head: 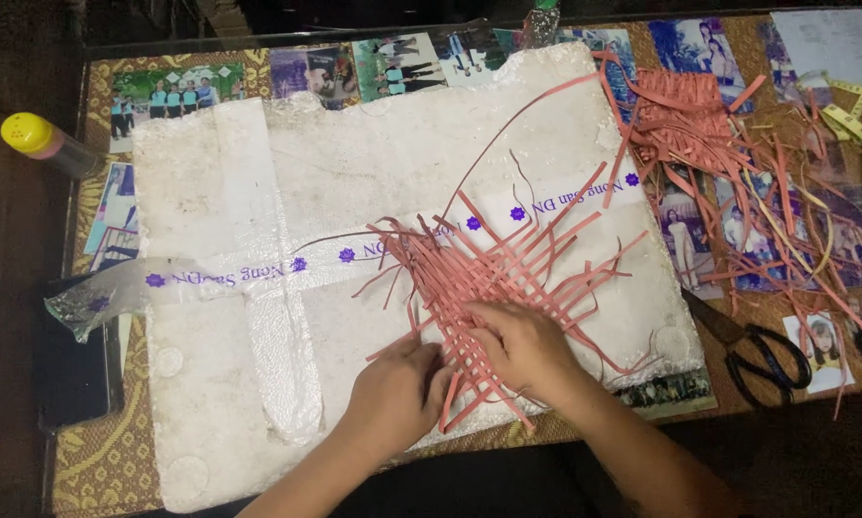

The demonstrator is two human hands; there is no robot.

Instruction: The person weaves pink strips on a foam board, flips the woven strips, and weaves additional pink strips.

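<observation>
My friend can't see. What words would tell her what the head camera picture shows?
Two bare hands, left hand and right hand, press on a half-woven mat of pink strips lying on a white foam board. More loose pink strips and black scissors lie to the right, on a table covered with photos.

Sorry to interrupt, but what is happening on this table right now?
A person is weaving thin pink strips into a flat mat on a white foam board. The left hand presses on the mat's near edge, and the right hand works the strips beside it. Part of the mat is interlaced, with loose ends fanning outward. More pink strips lie piled to the right, black scissors rest near the table edge, and a yellow-capped bottle lies at far left.
</observation>
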